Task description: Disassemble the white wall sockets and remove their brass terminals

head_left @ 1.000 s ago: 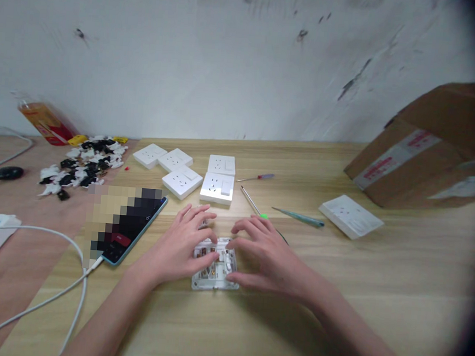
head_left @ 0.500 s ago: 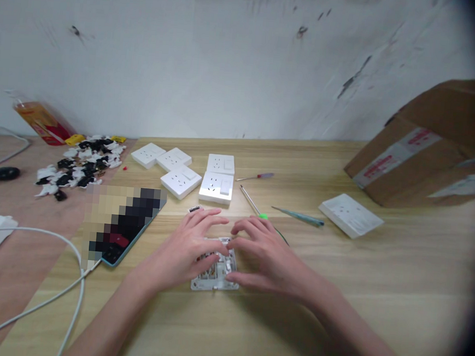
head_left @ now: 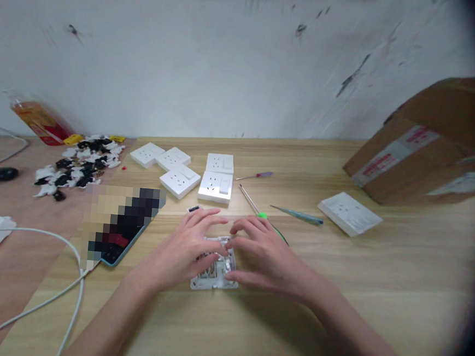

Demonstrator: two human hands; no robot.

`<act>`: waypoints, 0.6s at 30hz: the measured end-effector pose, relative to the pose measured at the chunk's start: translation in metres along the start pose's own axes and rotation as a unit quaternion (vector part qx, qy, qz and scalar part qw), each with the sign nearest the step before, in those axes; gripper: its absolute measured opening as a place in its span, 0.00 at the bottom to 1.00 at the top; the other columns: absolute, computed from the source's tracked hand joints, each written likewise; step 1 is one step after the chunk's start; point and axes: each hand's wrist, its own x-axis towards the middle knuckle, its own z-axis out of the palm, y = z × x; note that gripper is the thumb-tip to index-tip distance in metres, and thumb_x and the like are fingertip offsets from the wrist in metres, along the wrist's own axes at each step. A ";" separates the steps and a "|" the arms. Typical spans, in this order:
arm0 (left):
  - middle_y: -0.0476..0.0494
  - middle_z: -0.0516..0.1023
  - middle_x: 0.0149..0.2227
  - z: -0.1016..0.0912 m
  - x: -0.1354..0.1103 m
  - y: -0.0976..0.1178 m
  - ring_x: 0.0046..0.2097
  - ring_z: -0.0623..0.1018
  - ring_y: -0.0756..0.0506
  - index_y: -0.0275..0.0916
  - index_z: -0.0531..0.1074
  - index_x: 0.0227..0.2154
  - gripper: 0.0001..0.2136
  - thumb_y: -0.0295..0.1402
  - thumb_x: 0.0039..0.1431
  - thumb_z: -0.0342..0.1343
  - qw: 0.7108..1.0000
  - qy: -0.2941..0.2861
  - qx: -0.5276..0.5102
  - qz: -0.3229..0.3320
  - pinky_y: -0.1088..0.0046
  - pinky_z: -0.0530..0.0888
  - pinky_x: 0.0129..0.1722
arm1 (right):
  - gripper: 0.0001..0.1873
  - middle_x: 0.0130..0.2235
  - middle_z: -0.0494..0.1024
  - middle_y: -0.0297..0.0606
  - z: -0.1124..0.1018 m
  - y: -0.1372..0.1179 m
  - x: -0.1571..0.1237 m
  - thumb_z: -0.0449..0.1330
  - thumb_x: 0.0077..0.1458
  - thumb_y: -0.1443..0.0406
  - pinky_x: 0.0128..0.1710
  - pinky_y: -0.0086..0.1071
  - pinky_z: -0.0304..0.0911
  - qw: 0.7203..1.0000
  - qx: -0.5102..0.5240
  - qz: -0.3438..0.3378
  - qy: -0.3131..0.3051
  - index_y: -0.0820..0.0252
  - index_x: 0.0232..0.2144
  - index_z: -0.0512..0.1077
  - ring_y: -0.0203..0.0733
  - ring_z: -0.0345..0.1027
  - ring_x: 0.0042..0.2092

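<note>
My left hand [head_left: 186, 248] and my right hand [head_left: 266, 254] curl their fingers over an open white wall socket module [head_left: 213, 280], which lies on the wooden table with its metal terminals up. The fingers hide most of it. A small dark-and-white piece [head_left: 194, 209] lies just beyond my left fingertips. A thin green wire [head_left: 280, 235] runs beyond my right hand. Nearest that hand is a screwdriver with a green-marked handle [head_left: 252, 200].
Several white socket panels [head_left: 215, 187] lie beyond my hands, and another [head_left: 350, 214] lies to the right. Also present are a small purple-handled screwdriver [head_left: 254, 176], a teal tester screwdriver [head_left: 298, 215], a pixelated phone [head_left: 120, 226], a cardboard box [head_left: 416, 151] and a pile of black-and-white pieces [head_left: 76, 168].
My left hand has shifted slightly right over the socket module, and the small piece now shows beyond its fingertips. The whole view has drifted a little.
</note>
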 end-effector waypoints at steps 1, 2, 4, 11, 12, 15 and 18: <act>0.44 0.63 0.60 0.000 0.000 0.000 0.65 0.55 0.39 0.46 0.75 0.39 0.07 0.28 0.62 0.55 1.000 0.000 -0.001 -0.001 0.46 0.59 0.60 | 0.17 0.45 0.71 0.41 0.000 0.000 0.000 0.63 0.51 0.51 0.52 0.47 0.55 1.000 0.001 0.000 -0.002 0.52 0.40 0.75 0.48 0.62 0.50; 0.44 0.63 0.60 0.000 0.000 0.000 0.66 0.55 0.39 0.46 0.75 0.39 0.07 0.28 0.62 0.54 1.000 -0.001 -0.001 -0.001 0.47 0.59 0.60 | 0.17 0.45 0.71 0.41 0.000 0.000 0.000 0.63 0.51 0.51 0.52 0.47 0.55 1.000 0.001 0.001 -0.002 0.52 0.40 0.75 0.48 0.62 0.50; 0.44 0.63 0.60 -0.001 0.000 0.000 0.66 0.55 0.39 0.46 0.75 0.39 0.07 0.28 0.62 0.54 1.000 -0.002 -0.004 0.001 0.48 0.60 0.61 | 0.17 0.45 0.71 0.41 0.001 0.000 0.000 0.64 0.51 0.51 0.52 0.47 0.55 1.000 0.000 0.003 -0.001 0.52 0.40 0.75 0.48 0.62 0.50; 0.45 0.62 0.61 -0.001 -0.001 -0.001 0.66 0.54 0.40 0.47 0.72 0.43 0.09 0.29 0.62 0.55 0.999 -0.016 -0.020 -0.025 0.49 0.59 0.62 | 0.18 0.45 0.71 0.41 0.001 0.000 0.000 0.64 0.51 0.52 0.53 0.48 0.54 1.000 -0.005 -0.001 0.008 0.53 0.42 0.74 0.49 0.62 0.50; 0.45 0.62 0.61 -0.001 -0.001 -0.001 0.66 0.54 0.41 0.47 0.71 0.45 0.10 0.29 0.62 0.55 0.999 -0.014 -0.026 -0.033 0.50 0.59 0.62 | 0.19 0.45 0.71 0.41 0.001 0.000 0.000 0.64 0.51 0.52 0.53 0.48 0.54 1.000 -0.009 0.000 0.009 0.53 0.42 0.74 0.49 0.62 0.50; 0.44 0.62 0.61 -0.003 -0.002 -0.005 0.66 0.54 0.41 0.46 0.70 0.46 0.11 0.32 0.61 0.56 0.997 -0.008 -0.040 -0.060 0.51 0.59 0.63 | 0.19 0.45 0.71 0.41 0.001 0.001 0.000 0.65 0.50 0.53 0.53 0.49 0.54 1.000 -0.015 0.006 0.009 0.53 0.42 0.74 0.49 0.63 0.49; 0.43 0.63 0.60 -0.004 -0.004 -0.009 0.66 0.55 0.40 0.45 0.71 0.43 0.09 0.35 0.60 0.57 0.995 -0.014 -0.036 -0.089 0.50 0.59 0.62 | 0.18 0.45 0.71 0.41 0.001 0.001 0.000 0.65 0.50 0.52 0.54 0.49 0.53 1.000 -0.015 0.013 0.005 0.53 0.41 0.74 0.49 0.63 0.49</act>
